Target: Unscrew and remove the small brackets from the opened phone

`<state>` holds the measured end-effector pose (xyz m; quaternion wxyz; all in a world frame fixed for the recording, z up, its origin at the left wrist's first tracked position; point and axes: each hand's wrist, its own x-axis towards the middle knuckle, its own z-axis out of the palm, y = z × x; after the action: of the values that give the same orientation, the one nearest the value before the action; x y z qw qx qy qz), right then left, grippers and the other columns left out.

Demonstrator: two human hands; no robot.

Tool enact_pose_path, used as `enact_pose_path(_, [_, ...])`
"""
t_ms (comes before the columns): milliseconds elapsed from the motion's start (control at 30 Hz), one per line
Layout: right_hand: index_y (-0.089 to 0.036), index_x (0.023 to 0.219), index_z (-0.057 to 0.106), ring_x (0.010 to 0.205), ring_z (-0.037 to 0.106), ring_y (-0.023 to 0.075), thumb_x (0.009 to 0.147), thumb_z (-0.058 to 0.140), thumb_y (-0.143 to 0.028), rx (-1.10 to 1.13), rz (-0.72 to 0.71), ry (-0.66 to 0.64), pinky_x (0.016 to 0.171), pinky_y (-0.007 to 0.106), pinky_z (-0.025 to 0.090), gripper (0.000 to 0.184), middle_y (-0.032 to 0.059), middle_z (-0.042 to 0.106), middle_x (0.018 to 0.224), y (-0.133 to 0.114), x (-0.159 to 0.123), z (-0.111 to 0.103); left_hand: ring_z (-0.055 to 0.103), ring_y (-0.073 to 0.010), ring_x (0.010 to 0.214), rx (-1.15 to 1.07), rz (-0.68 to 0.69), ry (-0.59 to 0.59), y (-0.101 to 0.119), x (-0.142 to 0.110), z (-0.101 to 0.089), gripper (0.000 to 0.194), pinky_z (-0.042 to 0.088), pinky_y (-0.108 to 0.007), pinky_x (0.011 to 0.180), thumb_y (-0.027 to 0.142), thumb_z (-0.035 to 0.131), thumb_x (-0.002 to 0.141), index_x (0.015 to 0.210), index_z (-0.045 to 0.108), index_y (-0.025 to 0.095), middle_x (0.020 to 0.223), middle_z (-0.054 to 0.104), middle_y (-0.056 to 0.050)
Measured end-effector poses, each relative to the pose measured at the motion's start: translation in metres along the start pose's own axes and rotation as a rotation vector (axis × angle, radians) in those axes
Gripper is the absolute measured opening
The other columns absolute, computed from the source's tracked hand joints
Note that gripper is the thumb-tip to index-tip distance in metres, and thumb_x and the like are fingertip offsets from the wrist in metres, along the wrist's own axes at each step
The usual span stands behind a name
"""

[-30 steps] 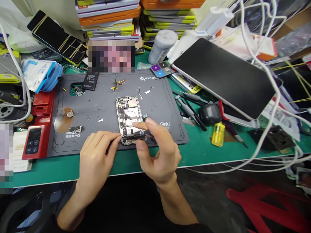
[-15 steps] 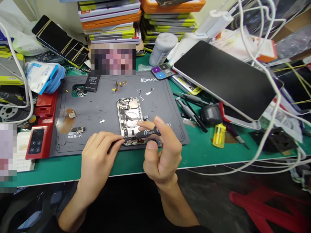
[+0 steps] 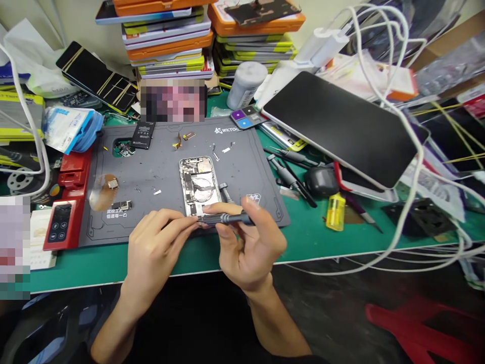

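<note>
An opened phone (image 3: 199, 184) lies on the grey work mat, its inner parts exposed and its lower end partly hidden by my fingers. My right hand (image 3: 252, 247) holds a dark grey screwdriver (image 3: 231, 218) almost level across the phone's bottom end, its handle end resting against the index finger. At the tool's tip, the fingers of my left hand (image 3: 155, 245) are pinched together; whatever is between them is hidden. Another grey tool (image 3: 225, 193) lies along the phone's right side.
Small metal parts, including a bracket (image 3: 157, 192), are scattered over the mat (image 3: 246, 162). A black battery (image 3: 143, 135) lies at its back edge. Right of it are several screwdrivers (image 3: 290, 174), a yellow-handled item (image 3: 335, 212) and a large black tablet (image 3: 341, 126). Stacked boxes (image 3: 170, 45) stand behind.
The screwdriver has swung from slanting down onto the phone to lying nearly level, its tip now at my left fingertips. My right hand has shifted slightly left. The camera view has moved a little.
</note>
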<state>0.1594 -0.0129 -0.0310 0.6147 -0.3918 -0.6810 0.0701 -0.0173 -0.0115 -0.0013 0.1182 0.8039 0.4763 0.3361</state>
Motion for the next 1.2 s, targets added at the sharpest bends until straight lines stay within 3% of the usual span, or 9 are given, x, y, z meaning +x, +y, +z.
enact_pose_path(167, [-0.027,0.162,0.045,0.086,0.082,0.02,0.108,0.06,-0.014,0.022,-0.015,0.155,0.076,0.04,0.075,0.058,0.0049,0.078,0.108,-0.001,0.002,0.002,0.071,-0.0157,0.091,0.002,-0.026,-0.015,0.001,-0.002,-0.002,0.006,0.055,-0.032,0.084,0.021,0.068,0.109,0.109,0.073,0.022,0.103,0.078,-0.001])
enact_pose_path(300, [-0.025,0.157,0.049,0.073,0.076,0.018,0.109,0.054,-0.017,-0.033,0.015,0.262,0.071,0.042,0.072,0.049,0.0038,0.072,0.103,-0.007,0.013,-0.002,0.07,-0.0138,0.088,-0.03,-0.134,0.062,0.001,-0.003,-0.001,0.005,0.054,-0.029,0.078,0.021,0.065,0.111,0.109,0.07,0.023,0.103,0.074,-0.001])
enact_pose_path(367, [-0.027,0.151,0.052,0.071,0.072,0.0153,0.109,0.048,-0.016,-0.066,0.092,0.165,0.068,0.037,0.069,0.043,0.0039,0.071,0.106,-0.013,0.02,-0.006,0.07,-0.016,0.091,0.023,-0.158,0.106,-0.001,-0.003,0.0,0.006,0.054,-0.031,0.081,0.023,0.063,0.112,0.11,0.069,0.023,0.104,0.074,-0.002])
enact_pose_path(500, [-0.024,0.139,0.059,0.077,0.074,0.0157,0.109,0.051,-0.017,-0.277,0.28,-0.226,0.065,0.029,0.063,0.032,0.0051,0.077,0.109,-0.024,0.028,-0.01,0.066,-0.0214,0.091,0.171,-0.118,0.076,-0.004,-0.004,0.003,0.008,0.049,-0.038,0.084,0.023,0.059,0.113,0.111,0.067,0.023,0.103,0.075,-0.004])
enact_pose_path(600, [-0.023,0.135,0.062,0.08,0.08,0.0173,0.111,0.058,-0.022,-0.376,0.29,-0.402,0.067,0.029,0.06,0.024,0.004,0.083,0.111,-0.026,0.027,-0.01,0.062,-0.0223,0.088,0.193,-0.084,0.028,-0.006,-0.004,0.003,0.011,0.047,-0.039,0.08,0.02,0.056,0.114,0.112,0.066,0.023,0.102,0.074,-0.004])
enact_pose_path(733, [-0.023,0.124,0.067,0.073,0.081,0.0196,0.11,0.063,-0.022,-0.5,0.297,-0.577,0.057,0.032,0.049,0.015,-0.0007,0.085,0.097,-0.025,0.027,-0.01,0.061,-0.0232,0.091,0.198,-0.06,0.009,-0.007,-0.003,0.003,0.008,0.045,-0.039,0.08,0.023,0.059,0.113,0.111,0.066,0.023,0.102,0.074,-0.004])
enact_pose_path(933, [-0.024,0.118,0.069,0.085,0.084,0.0218,0.108,0.062,-0.018,-0.516,0.392,-0.674,0.062,0.032,0.046,0.013,0.0003,0.086,0.106,-0.026,0.033,-0.01,0.061,-0.0237,0.091,0.216,-0.034,0.023,-0.008,-0.004,0.004,0.005,0.045,-0.039,0.081,0.024,0.063,0.112,0.111,0.067,0.022,0.102,0.074,-0.004])
enact_pose_path(1200, [-0.024,0.108,0.068,0.075,0.08,0.021,0.108,0.06,-0.019,-0.517,0.443,-0.722,0.06,0.033,0.04,0.009,-0.0018,0.084,0.096,-0.026,0.036,-0.01,0.062,-0.0233,0.092,0.211,-0.033,0.02,-0.009,-0.005,0.004,0.005,0.045,-0.039,0.082,0.025,0.064,0.111,0.11,0.068,0.022,0.103,0.074,-0.004])
